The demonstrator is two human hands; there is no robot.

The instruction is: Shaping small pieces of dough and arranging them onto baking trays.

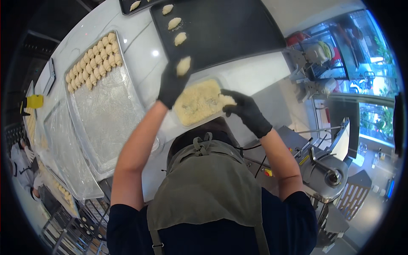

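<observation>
Both of my hands wear black gloves. My left hand (172, 85) is at the near edge of a large black baking tray (225, 32), closed on a small, pale, crumb-coated dough roll (183, 66); its fingertips blend into the dark tray. Three similar rolls lie in a row along the tray's left side, beyond that hand. My right hand (246, 109) pinches another crumb-coated dough roll (227, 100) at the right rim of a shallow clear container (183, 122). Pale yellow crumbs (197, 101) cover the container's bottom, thinner in the middle.
To the left, a metal tray (98, 168) lined with plastic holds rows of uncoated dough rolls (94, 61) at its far end. Part of another dark tray (127, 10) shows at the far edge. Metal machines (331, 174) stand at right. A person in white (23, 165) is at far left.
</observation>
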